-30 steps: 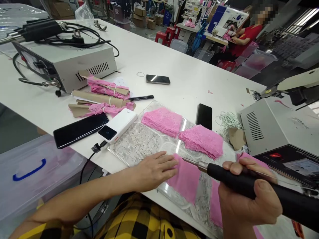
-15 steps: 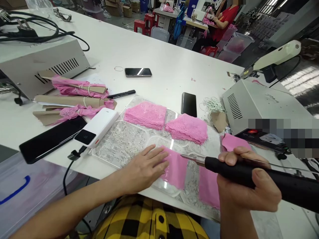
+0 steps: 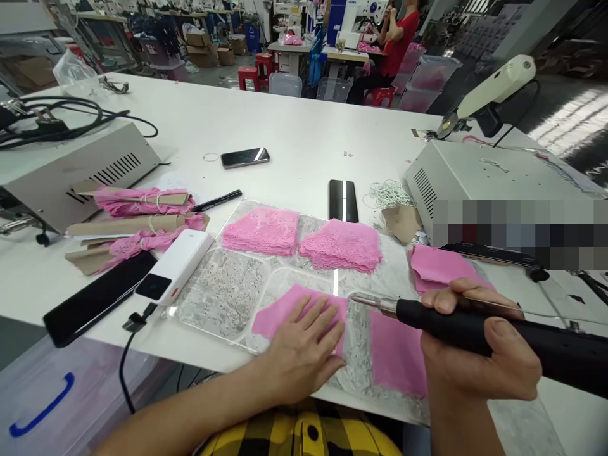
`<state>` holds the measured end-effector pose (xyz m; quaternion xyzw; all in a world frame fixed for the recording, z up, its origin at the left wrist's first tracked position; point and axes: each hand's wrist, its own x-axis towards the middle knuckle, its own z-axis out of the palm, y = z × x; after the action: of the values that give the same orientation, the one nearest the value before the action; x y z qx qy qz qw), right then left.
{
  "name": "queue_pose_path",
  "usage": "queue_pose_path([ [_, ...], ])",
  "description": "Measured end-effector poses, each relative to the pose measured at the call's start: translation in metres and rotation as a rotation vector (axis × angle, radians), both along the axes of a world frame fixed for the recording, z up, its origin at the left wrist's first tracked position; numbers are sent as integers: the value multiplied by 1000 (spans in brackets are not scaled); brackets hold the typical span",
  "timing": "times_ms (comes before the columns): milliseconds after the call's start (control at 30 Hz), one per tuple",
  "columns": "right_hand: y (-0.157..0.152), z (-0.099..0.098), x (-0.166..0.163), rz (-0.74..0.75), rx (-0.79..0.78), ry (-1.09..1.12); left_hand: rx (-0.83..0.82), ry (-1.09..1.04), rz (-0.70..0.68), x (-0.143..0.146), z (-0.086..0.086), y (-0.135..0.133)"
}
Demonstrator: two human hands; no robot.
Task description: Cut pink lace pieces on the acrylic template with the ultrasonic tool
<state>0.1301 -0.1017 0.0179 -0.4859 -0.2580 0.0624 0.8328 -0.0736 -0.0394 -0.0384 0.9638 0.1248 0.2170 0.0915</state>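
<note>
My left hand (image 3: 304, 345) lies flat with fingers spread on a piece of pink lace (image 3: 278, 313) that rests on a clear plastic mat (image 3: 223, 294). My right hand (image 3: 477, 358) is wrapped round the black handle of a hot cutting tool (image 3: 475, 326), whose metal tip (image 3: 363, 299) points left, just above the lace beside my left fingers. A second strip of pink lace (image 3: 396, 351) lies under the tool. Two stacks of cut pink lace (image 3: 261, 231) (image 3: 342, 244) sit at the mat's far side.
Left of the mat lie a white power bank (image 3: 173, 266), a black phone (image 3: 97, 297), lace wound on cardboard (image 3: 137, 215) and a pen (image 3: 216, 201). Two more phones (image 3: 244, 157) (image 3: 342, 199) lie farther back. Grey machine boxes (image 3: 451, 177) (image 3: 71, 171) stand either side. A person sews in the background.
My left hand has slid the pink lace piece leftwards and now lies flat on top of it. The view has tilted up and shifted; the tool stays held over the mat.
</note>
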Motion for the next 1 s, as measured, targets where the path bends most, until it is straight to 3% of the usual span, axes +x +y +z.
queue_pose_path([
  [400,2,-3,-11,80,-6,-6,-27,116,-71,1,7,6],
  [1000,3,-4,-9,51,15,-13,-61,185,-89,1,11,8],
])
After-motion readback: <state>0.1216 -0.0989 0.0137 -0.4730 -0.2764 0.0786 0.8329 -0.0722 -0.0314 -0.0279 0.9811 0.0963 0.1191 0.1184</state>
